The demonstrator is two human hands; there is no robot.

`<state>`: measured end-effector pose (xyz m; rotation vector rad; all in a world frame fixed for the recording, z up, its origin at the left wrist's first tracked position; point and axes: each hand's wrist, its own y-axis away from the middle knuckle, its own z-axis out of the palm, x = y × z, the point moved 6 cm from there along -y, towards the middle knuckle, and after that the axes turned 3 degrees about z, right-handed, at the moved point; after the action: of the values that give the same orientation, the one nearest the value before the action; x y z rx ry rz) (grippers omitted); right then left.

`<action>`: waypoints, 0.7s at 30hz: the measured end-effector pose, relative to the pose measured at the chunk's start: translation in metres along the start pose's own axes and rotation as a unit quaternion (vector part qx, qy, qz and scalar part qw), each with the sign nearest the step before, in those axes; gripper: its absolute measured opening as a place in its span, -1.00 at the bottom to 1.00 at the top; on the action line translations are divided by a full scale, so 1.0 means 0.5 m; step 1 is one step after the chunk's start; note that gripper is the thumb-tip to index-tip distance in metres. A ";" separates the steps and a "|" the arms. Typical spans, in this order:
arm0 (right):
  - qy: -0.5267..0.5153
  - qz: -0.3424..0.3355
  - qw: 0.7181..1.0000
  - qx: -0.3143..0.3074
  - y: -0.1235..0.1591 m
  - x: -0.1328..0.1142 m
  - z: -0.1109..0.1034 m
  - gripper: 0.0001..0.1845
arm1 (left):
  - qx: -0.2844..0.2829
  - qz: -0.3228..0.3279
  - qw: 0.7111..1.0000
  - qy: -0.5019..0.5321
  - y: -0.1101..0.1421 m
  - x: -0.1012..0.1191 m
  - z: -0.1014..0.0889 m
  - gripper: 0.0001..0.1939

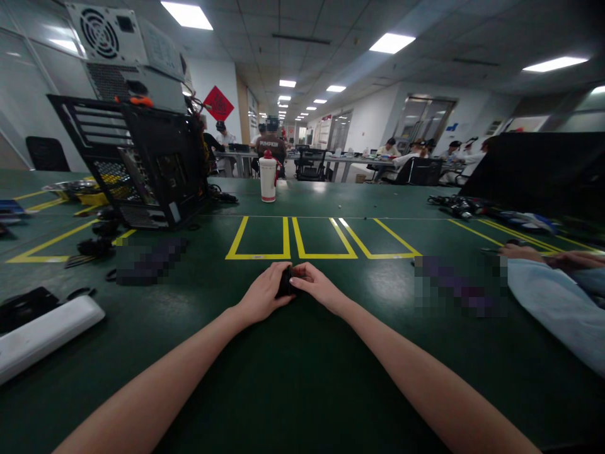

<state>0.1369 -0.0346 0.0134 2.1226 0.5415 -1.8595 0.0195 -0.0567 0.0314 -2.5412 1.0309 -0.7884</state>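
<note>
A small black object point(285, 282) sits between my two hands, just in front of the yellow tape outlines; its kind is hard to make out because fingers cover much of it. My left hand point(263, 294) is wrapped round its left side, thumb toward me. From the other side, my right hand point(316, 287) grips it with thumb and fingers pinched at its right edge. Both hands are low over the green table point(293, 391), and I cannot tell whether the object touches the surface.
Left stands a black computer case point(165, 164) with a power supply point(113, 38) on top. A white bottle point(268, 180) is beyond the tape. A long white object point(51, 334) lies near left. At right, another person's sleeve point(543, 296) reaches over the table.
</note>
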 end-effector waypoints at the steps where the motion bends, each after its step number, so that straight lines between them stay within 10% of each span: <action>1: 0.002 0.001 1.000 -0.003 -0.001 0.001 0.000 -0.68 | -0.002 -0.001 1.000 0.000 0.000 0.000 0.000 -0.40; 21: 0.008 0.004 1.000 -0.008 -0.004 0.004 -0.003 -0.68 | 0.005 0.011 1.000 0.003 0.001 -0.003 0.003 -0.39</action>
<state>0.1373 -0.0318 0.0117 2.1279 0.5494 -1.8292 0.0192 -0.0560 0.0295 -2.5159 1.0524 -0.7950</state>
